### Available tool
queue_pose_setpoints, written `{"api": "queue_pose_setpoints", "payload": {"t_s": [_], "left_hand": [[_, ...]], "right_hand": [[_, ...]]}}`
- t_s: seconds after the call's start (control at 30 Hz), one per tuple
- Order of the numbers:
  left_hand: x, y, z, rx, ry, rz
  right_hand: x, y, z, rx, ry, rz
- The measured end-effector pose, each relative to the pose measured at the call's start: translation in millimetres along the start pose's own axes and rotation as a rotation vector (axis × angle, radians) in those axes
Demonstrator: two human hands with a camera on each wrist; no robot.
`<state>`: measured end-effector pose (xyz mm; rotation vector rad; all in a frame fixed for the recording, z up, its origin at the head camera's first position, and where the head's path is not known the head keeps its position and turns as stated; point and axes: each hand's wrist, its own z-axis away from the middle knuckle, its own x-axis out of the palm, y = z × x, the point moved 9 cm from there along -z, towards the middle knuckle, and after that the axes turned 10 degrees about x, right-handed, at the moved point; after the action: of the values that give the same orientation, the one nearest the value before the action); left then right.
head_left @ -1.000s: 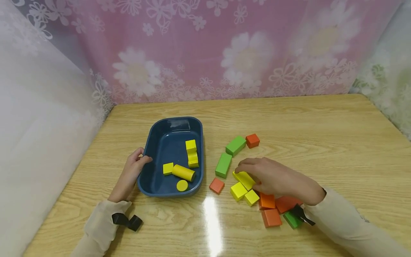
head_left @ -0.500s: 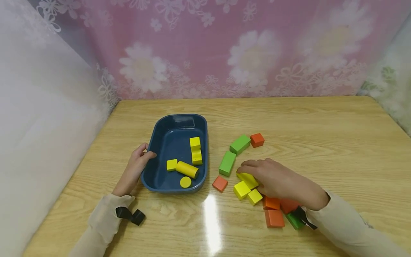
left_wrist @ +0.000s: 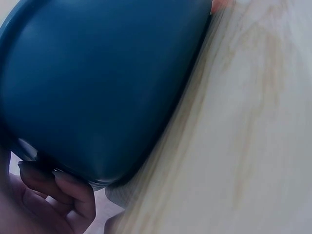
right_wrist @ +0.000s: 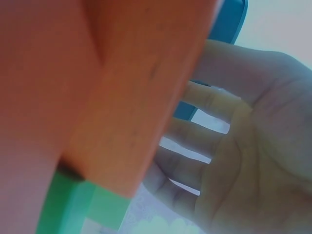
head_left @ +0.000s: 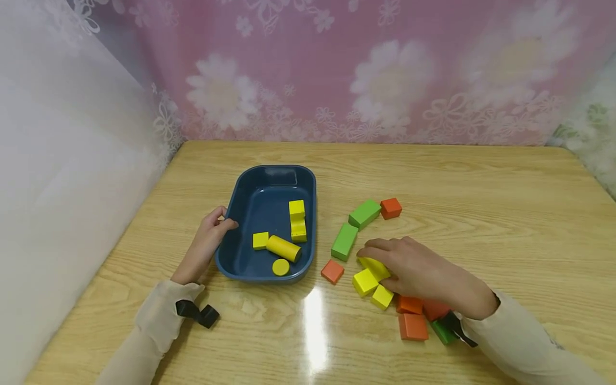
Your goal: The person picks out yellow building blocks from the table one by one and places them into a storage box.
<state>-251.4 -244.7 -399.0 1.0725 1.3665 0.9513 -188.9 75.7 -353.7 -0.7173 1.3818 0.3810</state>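
Observation:
My left hand grips the left rim of a dark blue tray, thumb inside the wall and fingers outside; the left wrist view shows curled fingers under the rim. Inside lie several yellow blocks, among them a cylinder and a round disc. To the tray's right, my right hand pinches a long yellow block between fingers and thumb, partly hidden beneath the hand. Two smaller yellow blocks, one a cube, sit close against it. In the right wrist view, an orange block hides the fingertips.
Two green blocks and a red block stand behind the right hand. A flat red block lies between tray and hand. Orange-red blocks and a dark green block lie under the right wrist. A floral curtain hangs behind the table.
The whole head view has shifted slightly, so the scene sits a little further right and the tray a little higher. Both hands keep their holds, with the yellow block barely moved.

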Motion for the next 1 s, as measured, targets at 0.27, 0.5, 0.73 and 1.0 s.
{"api": "queue_pose_setpoints", "payload": {"t_s": [0.27,0.5,0.73,1.0], "left_hand": [[0.3,2.6,-1.9,-0.001,-0.004,0.014],[0.1,1.5,-0.4,-0.014,-0.008,0.024],[0.3,2.4,0.4,-0.004,-0.010,0.022],[-1.5,1.1,2.3,-0.006,-0.010,-0.002]], "right_hand": [[-0.2,-0.9,0.7,-0.008,0.006,0.011],[2.4,-1.8,0.5,0.002,-0.009,0.060],[3.1,-4.5,1.0,-0.020,0.001,0.098],[3.1,-6.0,1.4,-0.016,0.000,0.111]]}}
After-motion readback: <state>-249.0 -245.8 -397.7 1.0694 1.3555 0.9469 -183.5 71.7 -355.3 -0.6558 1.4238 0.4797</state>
